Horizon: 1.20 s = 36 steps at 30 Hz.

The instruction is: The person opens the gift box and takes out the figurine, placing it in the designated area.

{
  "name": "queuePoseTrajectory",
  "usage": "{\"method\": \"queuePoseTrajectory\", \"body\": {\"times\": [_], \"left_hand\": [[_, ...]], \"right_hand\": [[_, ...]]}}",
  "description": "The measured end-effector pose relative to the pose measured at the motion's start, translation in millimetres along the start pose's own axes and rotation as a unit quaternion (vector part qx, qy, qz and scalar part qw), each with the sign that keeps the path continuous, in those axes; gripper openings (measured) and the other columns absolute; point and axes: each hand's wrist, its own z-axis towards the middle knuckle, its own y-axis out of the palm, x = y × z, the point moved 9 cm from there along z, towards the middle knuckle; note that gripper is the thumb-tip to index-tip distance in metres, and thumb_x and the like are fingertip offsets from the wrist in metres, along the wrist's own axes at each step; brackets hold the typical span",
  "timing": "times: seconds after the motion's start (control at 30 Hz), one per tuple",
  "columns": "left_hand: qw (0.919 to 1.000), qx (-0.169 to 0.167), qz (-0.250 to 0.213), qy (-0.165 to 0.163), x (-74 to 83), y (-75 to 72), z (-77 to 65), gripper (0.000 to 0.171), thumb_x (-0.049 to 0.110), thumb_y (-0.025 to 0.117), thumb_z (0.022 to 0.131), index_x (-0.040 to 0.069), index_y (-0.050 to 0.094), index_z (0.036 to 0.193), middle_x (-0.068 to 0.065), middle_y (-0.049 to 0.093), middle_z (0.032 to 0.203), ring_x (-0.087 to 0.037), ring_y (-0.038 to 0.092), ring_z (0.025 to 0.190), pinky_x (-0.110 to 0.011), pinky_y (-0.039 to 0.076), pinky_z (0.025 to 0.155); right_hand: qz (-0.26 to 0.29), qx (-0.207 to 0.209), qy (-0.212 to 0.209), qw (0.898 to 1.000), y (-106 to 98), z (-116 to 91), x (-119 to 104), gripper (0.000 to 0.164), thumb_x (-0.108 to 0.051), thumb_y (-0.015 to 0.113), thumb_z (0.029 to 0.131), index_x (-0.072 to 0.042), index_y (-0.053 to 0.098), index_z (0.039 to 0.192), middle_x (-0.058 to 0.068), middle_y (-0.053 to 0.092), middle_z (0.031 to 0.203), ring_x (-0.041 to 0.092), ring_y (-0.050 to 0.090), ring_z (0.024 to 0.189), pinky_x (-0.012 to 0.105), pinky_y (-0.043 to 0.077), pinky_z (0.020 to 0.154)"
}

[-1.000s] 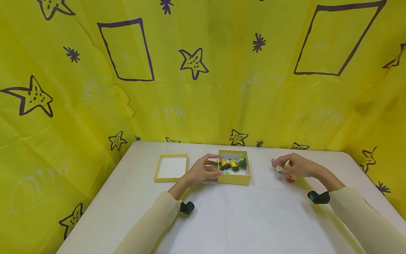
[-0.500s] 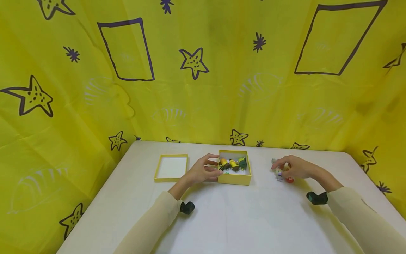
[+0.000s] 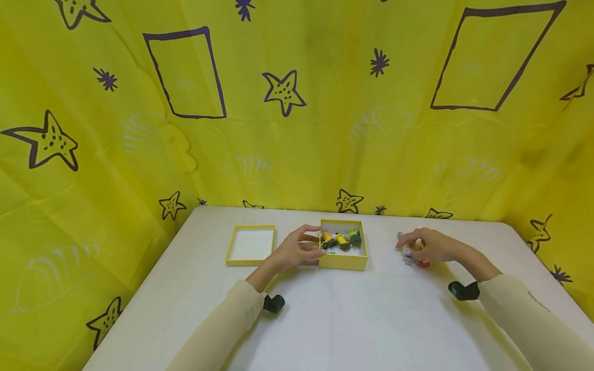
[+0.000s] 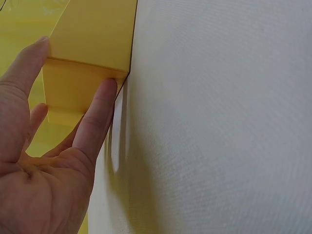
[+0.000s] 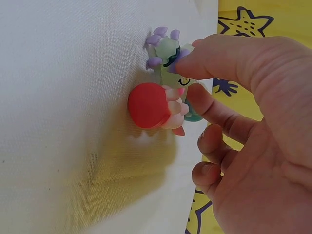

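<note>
the left hand [image 3: 293, 248] has its fingers spread and nearly straight against the left side of an uncovered yellow cardboard box [image 3: 342, 263], probably to keep it from sliding on the white-covered bench [image 3: 348, 314]. inside sit an orange-and-green figure [image 3: 327, 238], a yellow-and-green figure [image 3: 342, 241] and a dark green figure [image 3: 355, 238]. the shallow yellow-rimmed lid [image 3: 244, 263] lies left of the box, seemingly so as not to block it.

well to the right, the right hand [image 3: 429, 245] pinches a pale green figure with lilac knobs [image 5: 168, 78] between thumb and forefinger, a grip that suits something so small. a round red piece with pale lobes [image 5: 147, 105] is just beside it.

the fingers cover much of the pale figure; whether it is lifted, or owns the teal part behind, cannot be told.
</note>
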Motion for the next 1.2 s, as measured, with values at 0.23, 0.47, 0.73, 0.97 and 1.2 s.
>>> {"method": "queuePoseTrajectory", "body": {"times": [0.23, 0.47, 0.73, 0.97, 1.2], "left_hand": [[0.9999, 0.002, 0.013, 0.0, -0.5, -0.6, 0.4, 0.071, 0.008, 0.079, 0.091, 0.011, 0.045, 0.152, -0.022, 0.054, 0.139, -0.03, 0.064, 0.118, -0.039, 0.062, 0.085], [1.0, 0.001, 0.007, 0.001, 1.4, -0.1, -1.0, 0.07, 0.007, 0.079, 0.091, 0.01, 0.044, 0.152, -0.023, 0.053, 0.139, -0.031, 0.063, 0.119, -0.04, 0.062, 0.085], [1.0, -0.001, 0.005, -0.001, 0.2, -0.1, -1.4, 0.07, 0.008, 0.079, 0.092, 0.01, 0.044, 0.153, -0.022, 0.053, 0.14, -0.03, 0.064, 0.119, -0.039, 0.062, 0.085], [1.0, -0.002, 0.003, 0.006, 1.1, 0.5, -1.6, 0.07, 0.007, 0.078, 0.092, 0.009, 0.043, 0.153, -0.023, 0.053, 0.14, -0.031, 0.064, 0.119, -0.04, 0.062, 0.085], [0.9999, -0.003, 0.005, 0.009, 1.5, 0.8, -1.5, 0.07, 0.007, 0.078, 0.092, 0.009, 0.043, 0.153, -0.023, 0.053, 0.139, -0.031, 0.064, 0.117, -0.04, 0.062, 0.084]], "right_hand": [[-0.003, 0.001, 0.0, 1.0, 0.1, -0.5, -0.8, 0.028, -0.008, 0.07, 0.094, -0.012, 0.073, 0.121, 0.014, 0.06, 0.119, 0.023, 0.047, 0.087, 0.031, 0.048, 0.064], [-0.004, -0.006, -0.001, 1.0, -0.2, -1.0, -5.7, 0.029, -0.009, 0.071, 0.093, -0.012, 0.073, 0.122, 0.015, 0.06, 0.12, 0.026, 0.048, 0.093, 0.033, 0.047, 0.068], [-0.029, -0.011, -0.01, 0.999, -5.0, -0.9, -10.0, 0.033, -0.016, 0.076, 0.092, -0.013, 0.073, 0.125, 0.009, 0.064, 0.115, 0.023, 0.05, 0.091, 0.03, 0.045, 0.069], [-0.048, -0.012, -0.041, 0.998, -14.8, -1.2, -24.8, 0.036, -0.02, 0.078, 0.092, -0.009, 0.071, 0.125, 0.008, 0.069, 0.119, 0.022, 0.058, 0.097, 0.033, 0.051, 0.078], [-0.05, -0.007, -0.049, 0.998, -21.0, -2.2, -36.6, 0.036, -0.018, 0.079, 0.091, -0.007, 0.071, 0.124, 0.004, 0.07, 0.109, 0.021, 0.06, 0.097, 0.034, 0.051, 0.08]]}}
